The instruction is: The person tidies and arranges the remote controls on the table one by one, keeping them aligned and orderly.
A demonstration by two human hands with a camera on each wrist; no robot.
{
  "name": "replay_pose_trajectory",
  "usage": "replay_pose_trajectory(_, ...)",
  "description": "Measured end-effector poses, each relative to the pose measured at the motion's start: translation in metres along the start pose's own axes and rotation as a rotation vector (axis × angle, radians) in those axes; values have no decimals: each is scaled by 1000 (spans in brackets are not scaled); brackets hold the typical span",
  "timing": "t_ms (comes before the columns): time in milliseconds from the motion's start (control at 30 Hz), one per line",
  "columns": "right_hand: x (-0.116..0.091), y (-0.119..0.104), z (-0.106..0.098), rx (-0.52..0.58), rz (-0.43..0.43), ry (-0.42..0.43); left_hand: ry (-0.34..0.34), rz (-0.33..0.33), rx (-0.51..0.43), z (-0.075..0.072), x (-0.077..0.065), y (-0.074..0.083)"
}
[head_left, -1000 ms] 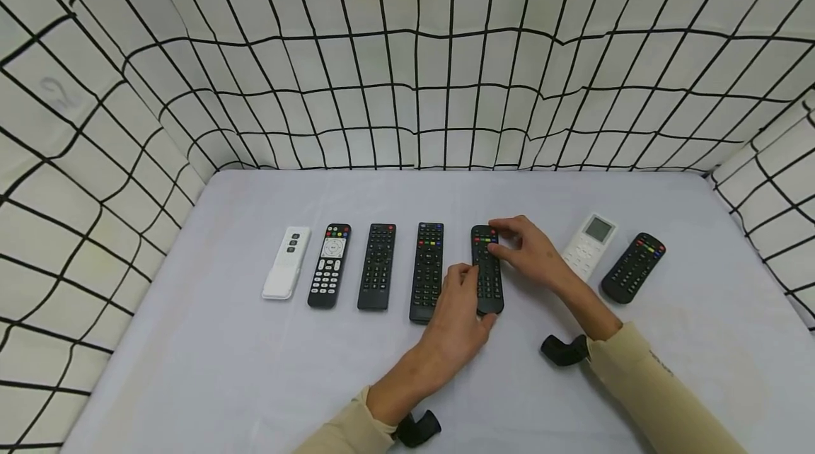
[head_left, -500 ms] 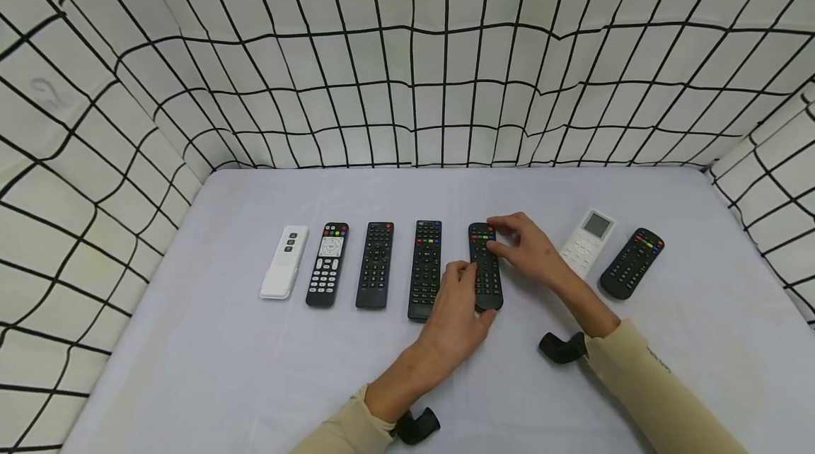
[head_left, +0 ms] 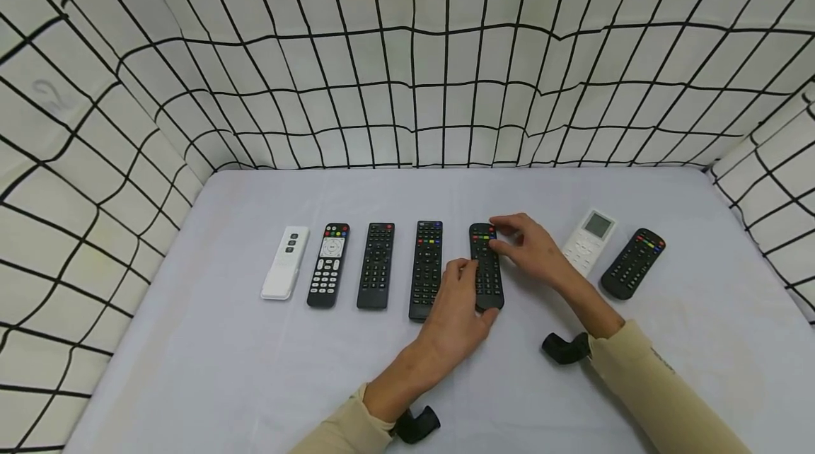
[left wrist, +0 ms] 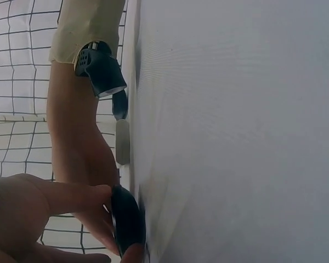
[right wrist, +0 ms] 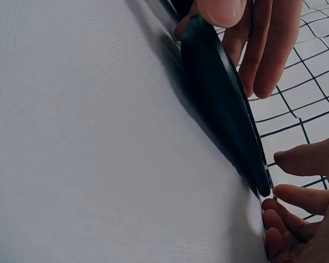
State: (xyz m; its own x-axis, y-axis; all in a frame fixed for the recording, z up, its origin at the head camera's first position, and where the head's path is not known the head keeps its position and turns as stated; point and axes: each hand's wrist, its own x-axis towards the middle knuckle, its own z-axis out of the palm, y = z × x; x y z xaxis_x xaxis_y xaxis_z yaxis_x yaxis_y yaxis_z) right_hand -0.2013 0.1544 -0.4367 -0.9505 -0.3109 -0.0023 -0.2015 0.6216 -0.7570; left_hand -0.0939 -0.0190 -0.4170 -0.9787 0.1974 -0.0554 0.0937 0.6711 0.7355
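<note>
A black remote control (head_left: 487, 270) with coloured buttons near its top lies between both hands on the white cloth. My left hand (head_left: 452, 316) pinches its lower end, thumb at the bottom and fingers along the left edge. At the top right corner, the fingertips of my right hand (head_left: 531, 249) touch the same remote. The right wrist view shows the right thumb (right wrist: 299, 159) raised off it. A longer black remote (head_left: 426, 266) lies just left, its lower right corner partly behind my left hand.
Further left stand a black remote (head_left: 376, 263), a black-and-white remote (head_left: 328, 263) and a white remote (head_left: 286, 263). To the right lie a white remote with a screen (head_left: 588, 238) and a rounded black remote (head_left: 633, 263). A black-lined white curtain (head_left: 433, 107) borders the table.
Both hands stay on the same remote, which lies where it was. Only the head view has shifted very slightly.
</note>
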Motion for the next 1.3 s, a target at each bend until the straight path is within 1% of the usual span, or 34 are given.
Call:
replay_pose_trajectory(167, -3, 2, -11, 32, 3, 40, 29, 19, 36, 0, 2, 6)
replay_pose_trajectory(300, -7, 4, -22, 51, 10, 71, 57, 55, 37, 1, 4, 12)
replay_pose_trajectory(433, -10, 6, -32, 53, 19, 93, 100, 128, 20, 4, 6, 15)
replay_pose_trajectory(533, -12, 8, -37, 48, 28, 109, 116, 176, 2, 8, 8, 17)
replay_pose_trajectory(700, -16, 15, -47, 39, 36, 136, 110, 222, -7, 15, 11, 21)
replay_pose_trajectory(800, -19, 19, -54, 29, 39, 148, 91, 223, -16, 20, 13, 23)
replay_pose_trajectory(933, -24, 23, -62, 8, 41, 173, 55, 196, -55, 24, 16, 27)
replay_pose_trajectory(1067, -26, 27, -68, -17, 46, 201, 27, 181, -71, 28, 20, 30)
replay_pose_trajectory(1300, -31, 34, -77, -40, 61, 234, -5, 183, -113, 34, 24, 32)
